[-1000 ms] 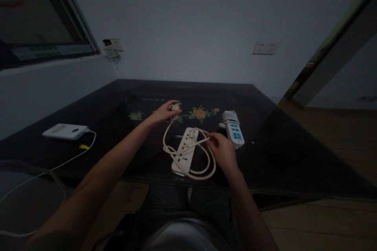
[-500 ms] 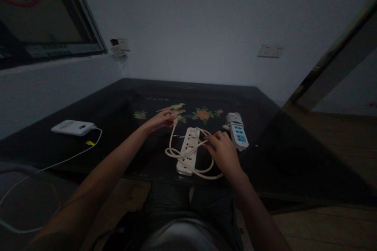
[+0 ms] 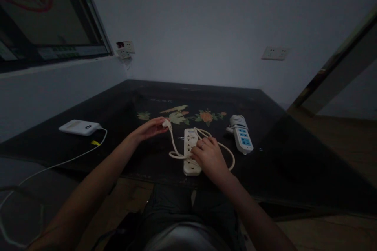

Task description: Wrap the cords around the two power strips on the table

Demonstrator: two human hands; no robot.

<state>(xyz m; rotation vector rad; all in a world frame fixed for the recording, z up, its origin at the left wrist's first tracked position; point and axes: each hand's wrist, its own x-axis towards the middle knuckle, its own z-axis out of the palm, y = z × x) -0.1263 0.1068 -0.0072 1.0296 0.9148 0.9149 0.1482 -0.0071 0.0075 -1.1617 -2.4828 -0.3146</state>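
A white power strip lies lengthwise near the front of the dark table. Its cream cord loops across the strip and out to the right. My left hand, left of the strip, pinches the white plug at the cord's end, just above the tabletop. Over the middle of the strip, my right hand has its fingers closed on the cord and covers several sockets. A ring shows on one of its fingers.
A second power strip with blue sockets and a wrapped cord lies to the right. At left is a white device with a cable running off the table. Wall sockets sit behind, near a window at upper left.
My right hand has moved left onto the strip, drawing the cord with it. The left hand has shifted slightly left with the plug. The camera view has turned a little.
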